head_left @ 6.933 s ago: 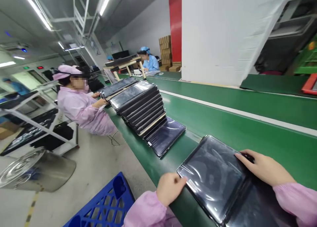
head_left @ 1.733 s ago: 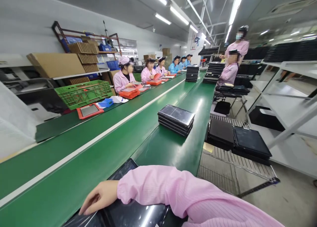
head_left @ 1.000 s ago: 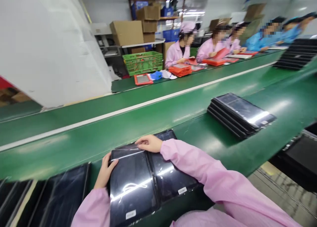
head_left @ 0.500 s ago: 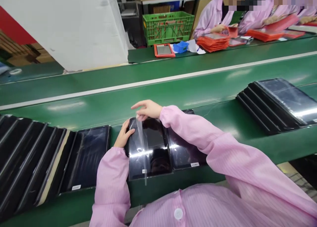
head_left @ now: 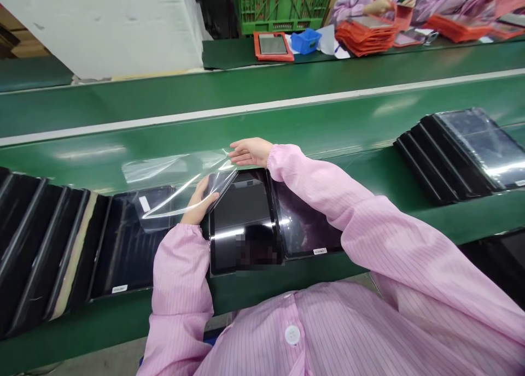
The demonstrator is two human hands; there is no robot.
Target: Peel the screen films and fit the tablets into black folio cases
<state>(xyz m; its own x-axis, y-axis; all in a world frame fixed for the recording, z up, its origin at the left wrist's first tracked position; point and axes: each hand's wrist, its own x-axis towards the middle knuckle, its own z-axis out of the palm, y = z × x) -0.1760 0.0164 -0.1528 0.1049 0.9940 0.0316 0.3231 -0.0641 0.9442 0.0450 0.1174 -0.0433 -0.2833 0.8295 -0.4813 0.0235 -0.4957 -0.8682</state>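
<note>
Black tablets [head_left: 28,245] lean in a row at your far left, one against the next, with a pale strip [head_left: 76,250] tucked among them. Beside them lies a dark tablet [head_left: 127,250] with a small white sticker [head_left: 120,289] at its near edge. Clear film [head_left: 168,168] spreads over the top of that one and over your left hand [head_left: 197,209]. That hand grips the left edge of the middle tablet [head_left: 241,217], its thumb on top. The middle tablet is shiny and lies flat on the green table [head_left: 233,288] right in front of you, and the film crosses its top left corner. Your right hand [head_left: 251,152] is just past its far edge, fingers straight and close together, pinching the film at the tips; its thumb is hard to see. Touching the middle one, another tablet [head_left: 301,228] lies partly under your right sleeve [head_left: 348,201]. At your far right, a slanting stack of tablets [head_left: 471,146] rests on the table.
</note>
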